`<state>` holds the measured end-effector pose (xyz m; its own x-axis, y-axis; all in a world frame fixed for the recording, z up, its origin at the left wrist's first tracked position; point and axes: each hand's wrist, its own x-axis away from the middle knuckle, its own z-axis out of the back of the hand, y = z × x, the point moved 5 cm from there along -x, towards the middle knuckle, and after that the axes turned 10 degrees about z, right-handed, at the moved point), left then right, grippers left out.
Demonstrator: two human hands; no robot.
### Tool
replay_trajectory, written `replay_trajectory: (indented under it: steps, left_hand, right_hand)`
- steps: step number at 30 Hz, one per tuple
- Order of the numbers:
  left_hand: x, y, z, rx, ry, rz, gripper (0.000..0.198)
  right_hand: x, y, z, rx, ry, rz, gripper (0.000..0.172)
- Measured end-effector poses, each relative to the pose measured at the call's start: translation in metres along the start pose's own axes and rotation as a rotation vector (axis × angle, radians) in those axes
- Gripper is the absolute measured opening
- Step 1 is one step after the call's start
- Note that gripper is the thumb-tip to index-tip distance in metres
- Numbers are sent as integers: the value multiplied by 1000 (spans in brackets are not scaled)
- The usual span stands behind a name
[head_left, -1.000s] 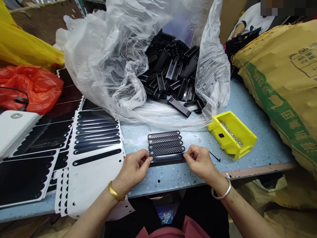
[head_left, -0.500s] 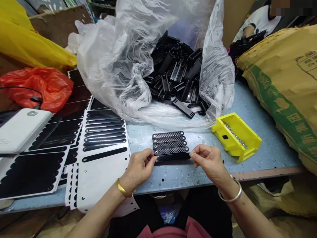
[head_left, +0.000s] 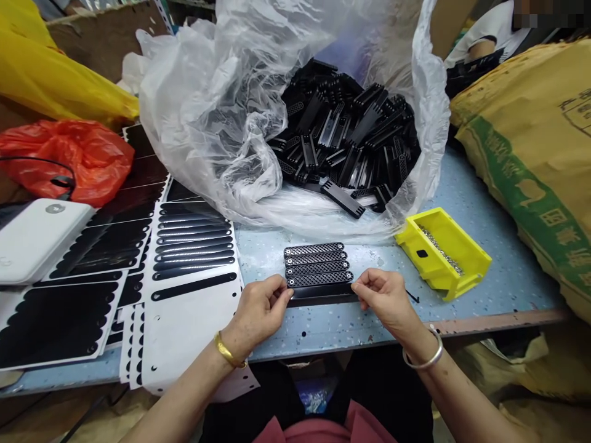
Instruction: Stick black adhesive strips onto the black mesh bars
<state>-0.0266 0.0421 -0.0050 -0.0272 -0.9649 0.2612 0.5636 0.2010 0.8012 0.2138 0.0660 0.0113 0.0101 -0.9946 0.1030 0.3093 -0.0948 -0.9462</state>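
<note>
My left hand point(head_left: 259, 310) pinches the left end of a long black strip point(head_left: 322, 293) that lies on the blue table point(head_left: 466, 184). My right hand point(head_left: 385, 298) pinches its right end. Just behind the strip, several black mesh-patterned bars point(head_left: 315, 264) lie side by side in a row. To the left lies a white backing sheet point(head_left: 184, 307) that carries several black strip stickers point(head_left: 191, 249).
A big clear plastic bag point(head_left: 217, 117) full of black plastic parts point(head_left: 346, 132) stands behind. A yellow bin point(head_left: 442, 252) with small metal pieces is to the right, beside a yellow sack point(head_left: 530, 147). More sticker sheets, a white device point(head_left: 37, 237) and a red bag point(head_left: 69, 157) lie left.
Both hands stay pinched on the strip's ends with hardly any shift. The bag's right side has opened out and shows more black parts.
</note>
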Motion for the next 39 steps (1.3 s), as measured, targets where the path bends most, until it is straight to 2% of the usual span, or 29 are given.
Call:
replay_trajectory:
  steps: [17,28,39]
  left_hand:
    - [1,3,1,-6,9,-8,23]
    - [0,2,0,14,4,-1,23]
    - [1,4,1,10,19,-17,22]
  right_hand:
    - [0,1,0,-33,-21,1,20]
    - [-1,-4,0,136,0,84,21]
    - [0,4,0,-29,-50,-4,20]
